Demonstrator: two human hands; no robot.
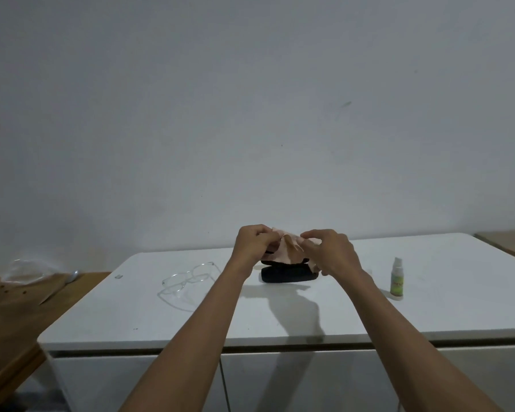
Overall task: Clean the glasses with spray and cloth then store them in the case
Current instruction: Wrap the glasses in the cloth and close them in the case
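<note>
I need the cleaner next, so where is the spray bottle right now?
In the head view the spray bottle stands upright on the right side of the white table, to the right of the black case and the right hand.

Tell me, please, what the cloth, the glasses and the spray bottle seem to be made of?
Cloth: soft thin fabric, peach, matte; it crumples between both hands. Glasses: clear, likely plastic frame; the table shows through. Spray bottle: probably translucent plastic with a green label; too small to be sure.
</note>
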